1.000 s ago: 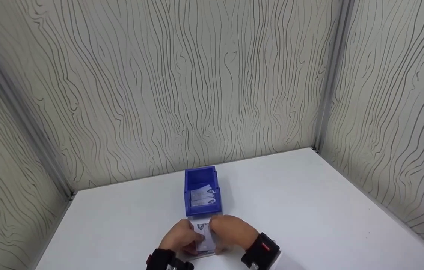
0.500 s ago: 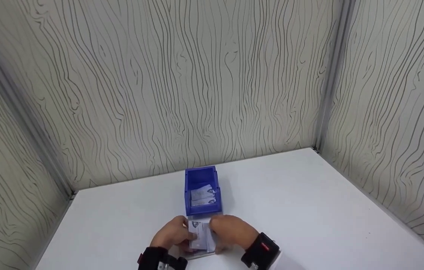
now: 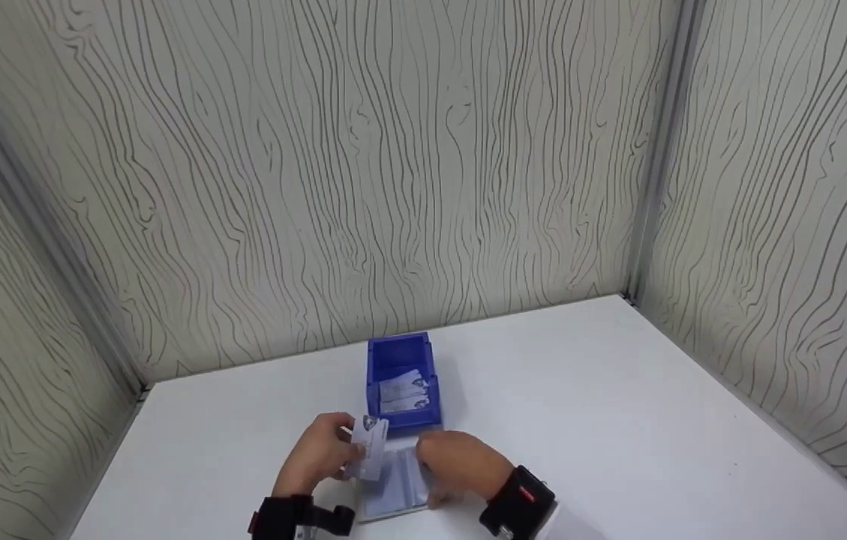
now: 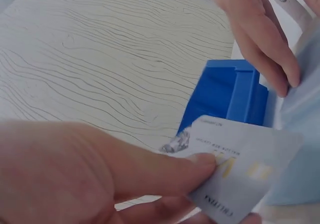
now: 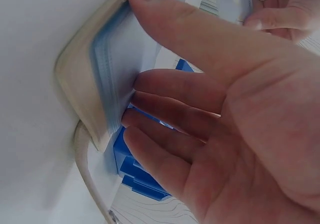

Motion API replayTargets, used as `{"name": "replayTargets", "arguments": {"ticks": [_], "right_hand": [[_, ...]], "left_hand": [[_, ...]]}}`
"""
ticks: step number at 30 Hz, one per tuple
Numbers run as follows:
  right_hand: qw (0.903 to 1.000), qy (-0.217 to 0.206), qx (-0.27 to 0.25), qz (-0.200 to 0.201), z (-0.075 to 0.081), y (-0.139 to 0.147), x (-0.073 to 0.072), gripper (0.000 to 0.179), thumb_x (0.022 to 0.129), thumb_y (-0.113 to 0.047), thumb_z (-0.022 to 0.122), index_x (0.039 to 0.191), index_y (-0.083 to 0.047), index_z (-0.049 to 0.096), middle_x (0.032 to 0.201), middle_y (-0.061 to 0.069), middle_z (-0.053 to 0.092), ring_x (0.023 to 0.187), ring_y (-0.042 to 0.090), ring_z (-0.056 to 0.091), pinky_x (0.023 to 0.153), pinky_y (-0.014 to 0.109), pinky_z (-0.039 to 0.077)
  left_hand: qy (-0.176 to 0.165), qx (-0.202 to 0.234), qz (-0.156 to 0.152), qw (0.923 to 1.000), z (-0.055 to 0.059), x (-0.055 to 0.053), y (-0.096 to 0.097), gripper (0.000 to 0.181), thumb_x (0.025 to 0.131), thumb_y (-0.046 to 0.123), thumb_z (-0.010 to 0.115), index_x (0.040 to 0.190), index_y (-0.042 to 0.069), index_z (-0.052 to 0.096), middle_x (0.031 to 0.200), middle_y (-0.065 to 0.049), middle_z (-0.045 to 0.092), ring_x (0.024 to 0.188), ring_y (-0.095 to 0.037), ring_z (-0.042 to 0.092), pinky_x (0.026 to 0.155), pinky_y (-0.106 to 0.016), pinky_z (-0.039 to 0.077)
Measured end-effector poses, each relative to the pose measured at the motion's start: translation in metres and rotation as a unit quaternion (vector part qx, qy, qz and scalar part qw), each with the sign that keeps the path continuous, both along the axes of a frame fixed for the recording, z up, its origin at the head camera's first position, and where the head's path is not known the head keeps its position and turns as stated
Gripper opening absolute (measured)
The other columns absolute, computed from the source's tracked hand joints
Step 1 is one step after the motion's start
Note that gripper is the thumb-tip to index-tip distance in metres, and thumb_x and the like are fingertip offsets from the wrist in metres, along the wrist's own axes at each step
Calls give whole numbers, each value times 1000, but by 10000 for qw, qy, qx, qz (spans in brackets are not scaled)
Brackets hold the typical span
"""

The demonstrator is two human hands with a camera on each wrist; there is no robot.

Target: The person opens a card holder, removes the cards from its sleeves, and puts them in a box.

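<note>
My left hand (image 3: 318, 454) pinches a light plastic card (image 3: 369, 450) between thumb and fingers, above the left side of an open card holder (image 3: 393, 491). In the left wrist view, printed lettering and yellow marks show on the card (image 4: 240, 159). The card holder lies on the table with clear plastic sleeves (image 5: 120, 53) and a pale cover with a snap strap (image 5: 85, 154). My right hand (image 3: 468, 461) holds the sleeves at the holder's right side, thumb at one edge and fingertips against the pages. Part of the holder is hidden behind that hand.
A blue bin (image 3: 402, 421) stands just beyond the holder, with several cards (image 3: 404, 390) lying in it. The white table (image 3: 581, 397) runs back to walls with a wood-grain pattern (image 3: 393, 187).
My left hand has drawn the card up and left, off the holder, and its sleeves now show. The right hand has stayed at the holder's right side.
</note>
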State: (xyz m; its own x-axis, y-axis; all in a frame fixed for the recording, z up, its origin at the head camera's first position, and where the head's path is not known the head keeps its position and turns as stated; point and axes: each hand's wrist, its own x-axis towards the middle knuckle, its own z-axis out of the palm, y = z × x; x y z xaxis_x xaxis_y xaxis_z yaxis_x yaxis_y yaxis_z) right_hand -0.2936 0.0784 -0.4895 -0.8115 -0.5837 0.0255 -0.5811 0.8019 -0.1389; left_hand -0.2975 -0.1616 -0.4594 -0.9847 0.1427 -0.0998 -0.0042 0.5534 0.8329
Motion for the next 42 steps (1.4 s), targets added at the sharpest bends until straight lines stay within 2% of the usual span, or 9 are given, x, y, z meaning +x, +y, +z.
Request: {"name": "replayTargets", "arguments": {"ticks": [5,9,16,22,25,30,34,40,42], "right_hand": [[10000,-72,-37,-35,-2,0,0,42,68,-27,102,97,-16,75,87,-8,66,74,6,54,71,25,53],[9998,-200,7,-88,-3,0,0,40,68,-28,102,93,-17,73,86,-9,62,73,5,51,68,23,49],[9973,-632,59,-369,-4,0,-1,38,72,-27,101,90,-17,69,82,-9,55,71,7,48,66,24,44],[9981,-508,73,-349,-3,-1,0,39,72,-27,101,89,-18,68,83,-10,54,72,7,48,66,25,44],[9986,-407,144,-309,-3,-2,1,39,72,-29,101,85,-18,66,80,-10,53,70,7,47,64,24,43],[9976,-552,203,-357,-7,-5,3,36,73,-27,99,80,-20,65,75,-11,54,66,7,48,62,24,43],[9952,-813,155,-528,-7,-7,3,30,75,-23,97,85,-22,68,77,-11,58,68,7,51,65,24,46],[9939,-918,54,-616,1,-6,-1,31,75,-24,99,89,-20,71,81,-10,58,71,7,51,65,25,46],[9953,-774,72,-576,2,-4,-2,33,74,-25,100,89,-19,71,81,-9,57,70,7,50,65,24,46]], "left_hand": [[869,-463,108,9951,12,-1,7,23,87,-1,75,110,-2,77,98,-14,77,87,-20,71,69,-38,61],[1669,-775,223,9827,27,-9,18,15,89,-1,74,102,2,82,95,-11,81,89,-20,74,76,-38,59],[2555,-1099,478,9594,69,-45,45,14,92,1,77,104,4,83,97,-13,82,89,-25,77,80,-46,62],[2702,-1464,640,9494,89,-81,59,7,95,6,79,100,7,83,99,-11,83,93,-29,79,85,-49,63],[2611,-1682,684,9481,81,-101,63,7,97,5,77,98,9,83,99,-10,83,92,-29,79,83,-49,63],[2770,-2026,845,9355,50,-125,67,13,92,-2,77,94,8,85,96,-11,83,89,-31,80,81,-49,64],[3155,-2424,916,9129,26,-135,71,14,89,-3,79,91,9,86,95,-10,84,88,-32,81,79,-50,65],[3544,-3153,626,8781,3,-141,83,12,88,-2,78,85,8,83,88,-11,83,83,-32,80,77,-50,64],[3503,-3318,584,8739,-2,-143,89,13,88,-1,77,80,8,80,86,-12,83,81,-34,80,76,-52,63]]}}
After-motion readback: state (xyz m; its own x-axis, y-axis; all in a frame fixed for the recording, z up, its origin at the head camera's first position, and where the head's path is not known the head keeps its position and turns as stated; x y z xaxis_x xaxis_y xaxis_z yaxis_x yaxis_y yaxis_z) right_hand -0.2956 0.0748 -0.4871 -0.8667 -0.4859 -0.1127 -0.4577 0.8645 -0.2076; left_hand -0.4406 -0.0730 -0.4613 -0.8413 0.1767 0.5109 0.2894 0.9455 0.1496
